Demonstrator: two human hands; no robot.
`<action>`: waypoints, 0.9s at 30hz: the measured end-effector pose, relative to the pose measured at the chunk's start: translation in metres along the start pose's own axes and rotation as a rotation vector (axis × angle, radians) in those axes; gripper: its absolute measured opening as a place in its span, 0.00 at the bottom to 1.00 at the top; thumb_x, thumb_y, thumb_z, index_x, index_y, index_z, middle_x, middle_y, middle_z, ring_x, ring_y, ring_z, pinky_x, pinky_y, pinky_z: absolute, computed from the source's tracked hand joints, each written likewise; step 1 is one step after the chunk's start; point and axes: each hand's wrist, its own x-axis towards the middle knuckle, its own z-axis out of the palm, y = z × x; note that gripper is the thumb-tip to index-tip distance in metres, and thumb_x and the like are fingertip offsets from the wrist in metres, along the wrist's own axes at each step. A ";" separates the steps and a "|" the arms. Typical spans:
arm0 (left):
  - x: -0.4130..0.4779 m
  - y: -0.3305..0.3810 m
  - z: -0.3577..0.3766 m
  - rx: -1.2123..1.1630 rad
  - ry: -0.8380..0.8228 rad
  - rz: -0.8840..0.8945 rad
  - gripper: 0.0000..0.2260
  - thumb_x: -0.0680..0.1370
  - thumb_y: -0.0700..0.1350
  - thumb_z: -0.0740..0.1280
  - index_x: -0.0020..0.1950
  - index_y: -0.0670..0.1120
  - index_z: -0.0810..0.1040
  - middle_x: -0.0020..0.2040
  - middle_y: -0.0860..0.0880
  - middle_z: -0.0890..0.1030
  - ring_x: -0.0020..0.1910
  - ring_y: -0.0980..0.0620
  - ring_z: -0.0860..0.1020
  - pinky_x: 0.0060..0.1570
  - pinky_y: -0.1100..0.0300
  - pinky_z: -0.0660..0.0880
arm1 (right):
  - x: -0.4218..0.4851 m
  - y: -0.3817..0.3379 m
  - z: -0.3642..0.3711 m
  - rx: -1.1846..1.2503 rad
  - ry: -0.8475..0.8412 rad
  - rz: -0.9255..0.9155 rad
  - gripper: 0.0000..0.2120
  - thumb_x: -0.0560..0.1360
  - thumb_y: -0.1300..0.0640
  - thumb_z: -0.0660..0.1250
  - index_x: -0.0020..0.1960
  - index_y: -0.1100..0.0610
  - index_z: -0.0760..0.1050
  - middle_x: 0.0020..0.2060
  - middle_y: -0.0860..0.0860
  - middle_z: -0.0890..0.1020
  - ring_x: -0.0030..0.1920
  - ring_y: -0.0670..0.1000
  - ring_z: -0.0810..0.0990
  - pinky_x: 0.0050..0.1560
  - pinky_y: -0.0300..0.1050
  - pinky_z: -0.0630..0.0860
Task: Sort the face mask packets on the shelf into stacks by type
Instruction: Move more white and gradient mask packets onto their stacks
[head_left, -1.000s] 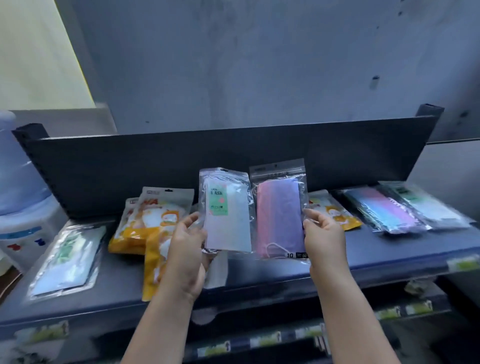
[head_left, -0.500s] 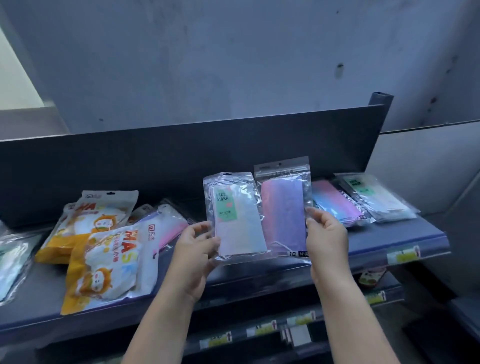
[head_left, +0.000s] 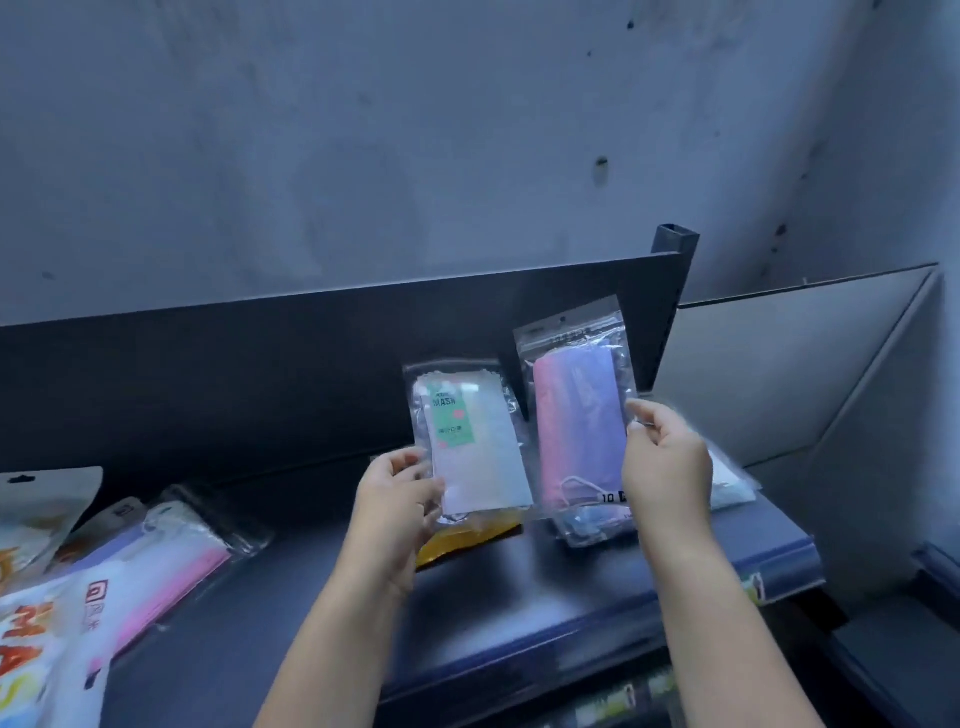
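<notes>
My left hand (head_left: 397, 499) grips a clear packet of pale masks with a green label (head_left: 470, 441) by its lower left corner, held upright above the dark shelf (head_left: 519, 597). My right hand (head_left: 665, 457) grips a clear packet of pink-to-purple masks (head_left: 576, 426) by its right edge, upright beside the first. Under the right packet lies a bluish packet (head_left: 592, 525) and, behind my right hand, a pale packet (head_left: 732, 483). An orange packet (head_left: 467, 538) lies under the left one.
A pink and purple packet (head_left: 171, 561) and white-orange MASK packets (head_left: 47, 634) lie at the shelf's left. A dark back panel (head_left: 260, 384) rises behind. The shelf's right end (head_left: 800, 566) is close to my right arm; lower shelves with price tags (head_left: 613, 706) show below.
Both hands have carried their packets rightward along the shelf, now over the packets near its right end. The view turned right, so the orange packets slid toward the left edge.
</notes>
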 end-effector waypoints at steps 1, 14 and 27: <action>0.006 0.000 0.011 0.003 -0.018 0.000 0.16 0.78 0.26 0.62 0.60 0.42 0.75 0.52 0.44 0.87 0.42 0.47 0.86 0.37 0.54 0.80 | 0.012 0.003 -0.004 0.001 0.020 -0.012 0.17 0.83 0.62 0.60 0.66 0.52 0.81 0.61 0.47 0.85 0.63 0.52 0.81 0.66 0.53 0.77; 0.016 -0.034 0.112 -0.013 0.062 -0.002 0.18 0.78 0.26 0.61 0.63 0.42 0.74 0.55 0.44 0.86 0.37 0.53 0.86 0.26 0.61 0.75 | 0.110 0.053 -0.073 0.142 0.061 0.152 0.19 0.77 0.59 0.60 0.61 0.45 0.83 0.56 0.42 0.87 0.58 0.50 0.85 0.64 0.59 0.81; -0.027 -0.063 0.126 -0.107 0.270 0.053 0.19 0.78 0.27 0.61 0.64 0.44 0.75 0.44 0.50 0.89 0.37 0.50 0.82 0.37 0.54 0.77 | 0.131 0.073 -0.093 0.234 -0.195 0.200 0.16 0.81 0.63 0.63 0.63 0.51 0.83 0.53 0.46 0.88 0.52 0.53 0.86 0.56 0.53 0.84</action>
